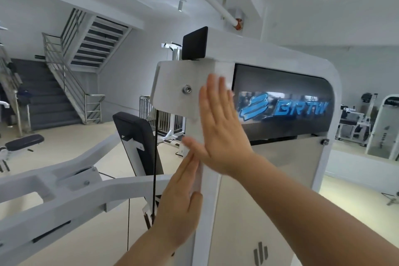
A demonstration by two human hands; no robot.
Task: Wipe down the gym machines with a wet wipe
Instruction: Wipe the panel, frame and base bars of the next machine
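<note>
A white gym machine (179, 84) with a dark panel bearing a blue logo (282, 110) stands right in front of me. My right hand (218, 127) lies flat, fingers up, on the machine's front corner post, pressing a white wet wipe (227, 85) that peeks out past the fingertips. Below it my left hand (179, 207) is also flat against the post (207, 211). Its fingertips rest on a white strip that looks like the wipe's lower part. Most of the wipe is hidden under the hands.
The machine's white lever arms (64, 188) and black back pad (138, 142) reach out to the left, with a black cable (154, 157) beside the post. A bench (23, 141) and stairs (49, 93) lie far left, more machines (354, 125) far right.
</note>
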